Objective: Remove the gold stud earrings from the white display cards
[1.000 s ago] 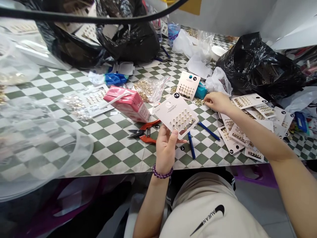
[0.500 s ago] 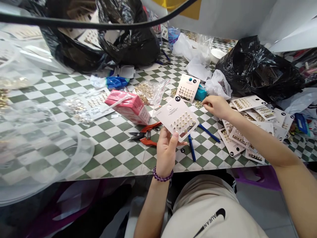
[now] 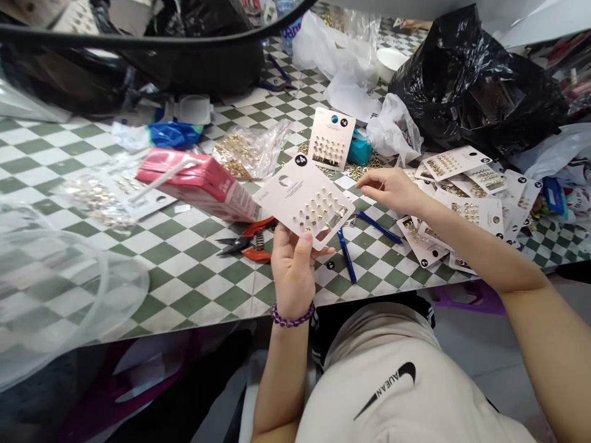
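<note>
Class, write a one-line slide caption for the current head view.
The left hand holds a studded card above a checkered table, while the right hand is near loose gold-coloured pieces.

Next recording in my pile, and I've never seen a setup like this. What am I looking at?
There's no machine here, just one person's two bare hands, filmed by a single head-worn camera looking forward and down. The left hand holds a white card bearing rows of small gold-coloured studs. The right hand is beside loose gold-coloured pieces; whether it pinches one is too small to tell. On the checkered table are orange-handled cutters, a pink carton and, at right, overlapping cards.
</note>
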{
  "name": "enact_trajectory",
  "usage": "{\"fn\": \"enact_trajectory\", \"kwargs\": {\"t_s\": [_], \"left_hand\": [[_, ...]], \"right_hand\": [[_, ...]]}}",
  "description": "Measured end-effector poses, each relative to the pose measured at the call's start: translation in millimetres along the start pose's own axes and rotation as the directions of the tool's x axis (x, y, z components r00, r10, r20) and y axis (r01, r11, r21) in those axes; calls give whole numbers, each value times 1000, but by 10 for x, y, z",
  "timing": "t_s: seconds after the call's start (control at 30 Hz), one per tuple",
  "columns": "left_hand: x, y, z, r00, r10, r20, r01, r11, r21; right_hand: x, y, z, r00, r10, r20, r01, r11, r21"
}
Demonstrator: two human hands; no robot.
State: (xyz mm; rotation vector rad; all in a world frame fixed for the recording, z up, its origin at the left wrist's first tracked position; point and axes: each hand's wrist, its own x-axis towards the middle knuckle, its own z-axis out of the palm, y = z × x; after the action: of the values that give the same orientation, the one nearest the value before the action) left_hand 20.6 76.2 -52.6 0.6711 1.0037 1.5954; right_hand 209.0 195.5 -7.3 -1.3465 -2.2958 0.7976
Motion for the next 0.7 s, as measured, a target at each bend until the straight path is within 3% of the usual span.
{"fn": "enact_trajectory", "kwargs": {"t_s": [0.2, 0.43, 0.57, 0.63, 0.7], "left_hand": [[-32, 34, 41, 980, 141, -141, -137, 990, 38], [-37, 41, 46, 947, 211, -242, -199, 977, 74], [-59, 33, 33, 972, 142, -186, -137, 990, 37], [-75, 40, 23, 984, 100, -145, -96, 995, 30], [-96, 58, 11, 992, 77, -101, -72, 996, 45]], "right_hand": [[54, -14, 73, 979, -76, 187, 118, 966, -230], [127, 7, 260, 980, -13, 196, 106, 878, -467], [82, -20, 276, 994, 0, 112, 42, 927, -373], [-10, -102, 244, 1000, -21, 14, 23, 980, -197], [-156, -236, 205, 985, -71, -159, 75, 997, 19]]}}
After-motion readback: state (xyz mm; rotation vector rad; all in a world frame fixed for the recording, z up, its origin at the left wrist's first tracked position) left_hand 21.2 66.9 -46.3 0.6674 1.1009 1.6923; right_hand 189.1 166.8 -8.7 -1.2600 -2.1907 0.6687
